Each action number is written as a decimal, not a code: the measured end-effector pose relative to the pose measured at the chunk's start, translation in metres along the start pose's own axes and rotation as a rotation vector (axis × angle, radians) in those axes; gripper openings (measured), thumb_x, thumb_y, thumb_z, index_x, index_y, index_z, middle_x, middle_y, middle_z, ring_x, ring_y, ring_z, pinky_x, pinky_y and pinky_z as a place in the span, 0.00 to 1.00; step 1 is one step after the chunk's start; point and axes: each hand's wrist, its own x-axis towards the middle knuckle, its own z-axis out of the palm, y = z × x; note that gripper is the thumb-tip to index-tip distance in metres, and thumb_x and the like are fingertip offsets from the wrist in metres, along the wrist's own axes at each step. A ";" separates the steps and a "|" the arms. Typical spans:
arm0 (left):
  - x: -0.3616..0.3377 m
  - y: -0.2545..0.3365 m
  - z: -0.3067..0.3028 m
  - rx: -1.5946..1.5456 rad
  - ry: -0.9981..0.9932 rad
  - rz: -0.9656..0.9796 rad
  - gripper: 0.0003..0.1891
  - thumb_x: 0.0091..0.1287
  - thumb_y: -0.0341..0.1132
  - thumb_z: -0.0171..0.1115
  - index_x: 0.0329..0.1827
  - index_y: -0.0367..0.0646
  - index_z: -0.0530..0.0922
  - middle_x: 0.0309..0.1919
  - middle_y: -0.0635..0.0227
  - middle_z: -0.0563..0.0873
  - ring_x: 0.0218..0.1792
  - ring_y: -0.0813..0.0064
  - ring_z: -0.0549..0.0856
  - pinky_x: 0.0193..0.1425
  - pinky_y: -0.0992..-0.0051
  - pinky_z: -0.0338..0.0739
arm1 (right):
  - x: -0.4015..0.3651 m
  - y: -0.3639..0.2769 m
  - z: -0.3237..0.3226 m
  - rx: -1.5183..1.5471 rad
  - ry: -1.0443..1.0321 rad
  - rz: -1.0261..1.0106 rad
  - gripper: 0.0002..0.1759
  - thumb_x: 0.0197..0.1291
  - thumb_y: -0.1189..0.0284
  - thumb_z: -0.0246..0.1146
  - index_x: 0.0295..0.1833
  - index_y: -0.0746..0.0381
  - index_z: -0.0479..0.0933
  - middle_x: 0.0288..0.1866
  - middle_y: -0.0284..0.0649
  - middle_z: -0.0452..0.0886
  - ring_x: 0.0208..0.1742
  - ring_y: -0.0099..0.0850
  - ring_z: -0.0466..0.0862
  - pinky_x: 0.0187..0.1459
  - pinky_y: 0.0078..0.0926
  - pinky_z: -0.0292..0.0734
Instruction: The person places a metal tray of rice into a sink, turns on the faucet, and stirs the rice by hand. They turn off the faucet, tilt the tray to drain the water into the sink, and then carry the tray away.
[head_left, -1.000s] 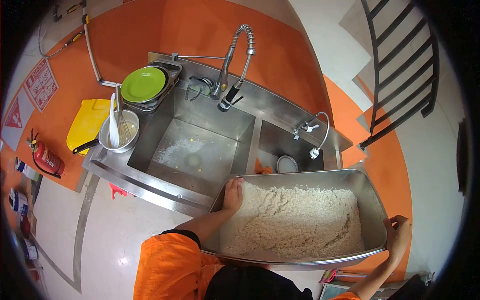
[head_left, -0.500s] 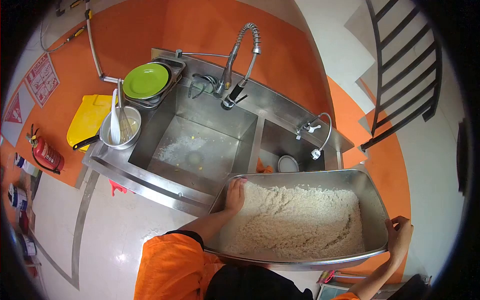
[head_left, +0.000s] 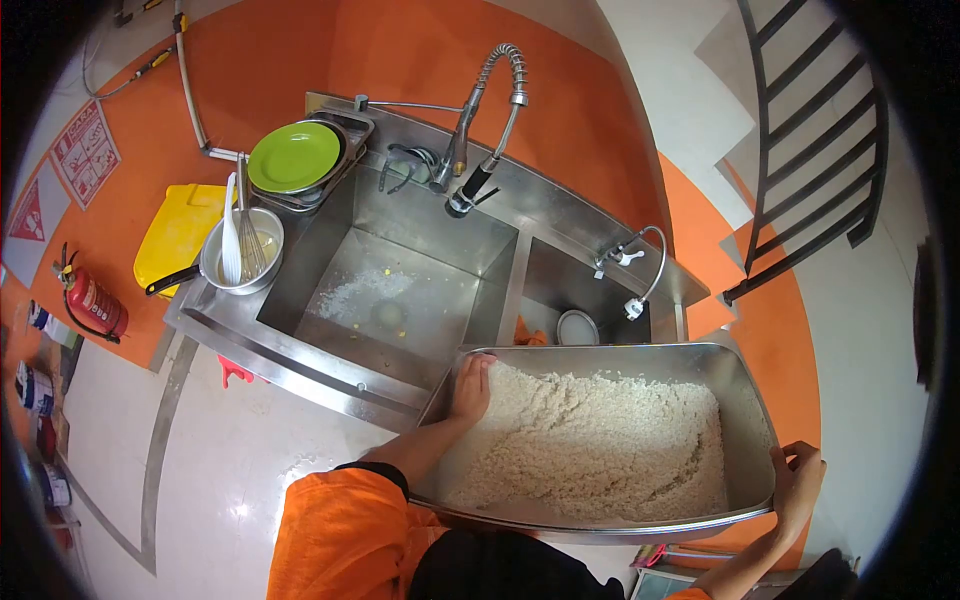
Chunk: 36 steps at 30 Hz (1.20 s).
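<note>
A large rectangular steel pan (head_left: pixel 740 440) spans the space in front of me, over the sink's front right part. White rice grains (head_left: pixel 600 440) cover most of its bottom. My left hand (head_left: pixel 470 388) grips the pan's left end, its fingers on the inner side of the wall near the far corner. At the right end, my right hand (head_left: pixel 798 482) is closed on the rim, with some fingertips hidden behind the edge. Below the pan, my dark-clad lap or apron shows close to its near side.
The steel sink (head_left: pixel 420 280) has white grains and yellow bits on its bottom. A spring-neck faucet (head_left: pixel 490 130) rises behind it. To the left stand a saucepan (head_left: pixel 272 222) with a whisk, a green plate (head_left: pixel 294 158) and a yellow bin (head_left: pixel 180 235). Stair railings (head_left: pixel 810 150) are right.
Almost nothing differs. The view has shifted very slightly, while both hands keep their places on the pan.
</note>
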 end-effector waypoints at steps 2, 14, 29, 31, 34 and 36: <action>-0.001 -0.003 0.002 0.020 0.002 0.001 0.11 0.72 0.31 0.41 0.43 0.38 0.74 0.41 0.57 0.78 0.47 0.57 0.77 0.55 0.66 0.69 | 0.001 0.002 0.001 0.008 -0.011 0.000 0.09 0.49 0.72 0.67 0.27 0.68 0.78 0.13 0.43 0.72 0.15 0.32 0.72 0.23 0.30 0.65; -0.002 -0.005 0.001 0.028 -0.018 -0.026 0.12 0.72 0.32 0.40 0.43 0.38 0.74 0.41 0.57 0.78 0.47 0.57 0.78 0.54 0.65 0.70 | -0.004 -0.002 0.000 -0.023 0.103 -0.103 0.07 0.51 0.74 0.66 0.35 0.66 0.80 0.22 0.43 0.77 0.22 0.31 0.73 0.30 0.30 0.67; 0.000 -0.010 -0.001 -0.021 0.013 0.011 0.08 0.70 0.30 0.44 0.43 0.40 0.73 0.41 0.59 0.78 0.46 0.57 0.77 0.53 0.65 0.70 | 0.001 -0.005 -0.005 -0.111 -0.003 -0.083 0.10 0.52 0.73 0.67 0.40 0.64 0.80 0.37 0.41 0.81 0.30 0.32 0.72 0.37 0.29 0.70; 0.000 -0.010 -0.001 -0.024 0.005 0.003 0.09 0.70 0.30 0.44 0.43 0.40 0.73 0.41 0.59 0.77 0.46 0.57 0.77 0.53 0.65 0.70 | 0.001 -0.006 -0.005 -0.115 0.012 -0.104 0.10 0.52 0.73 0.66 0.40 0.64 0.80 0.37 0.41 0.81 0.30 0.32 0.72 0.37 0.29 0.70; 0.001 -0.005 -0.002 -0.032 -0.017 -0.033 0.09 0.71 0.31 0.43 0.43 0.40 0.73 0.41 0.59 0.77 0.47 0.58 0.77 0.53 0.66 0.70 | 0.000 -0.013 -0.008 -0.150 0.014 -0.106 0.10 0.52 0.73 0.66 0.41 0.64 0.79 0.37 0.41 0.81 0.30 0.33 0.72 0.37 0.30 0.70; 0.001 -0.005 -0.004 -0.035 -0.029 -0.064 0.09 0.71 0.31 0.43 0.43 0.40 0.73 0.41 0.59 0.77 0.47 0.58 0.77 0.53 0.66 0.70 | 0.001 -0.017 -0.009 -0.128 -0.054 -0.015 0.11 0.53 0.72 0.66 0.41 0.64 0.79 0.38 0.40 0.81 0.31 0.33 0.72 0.38 0.30 0.70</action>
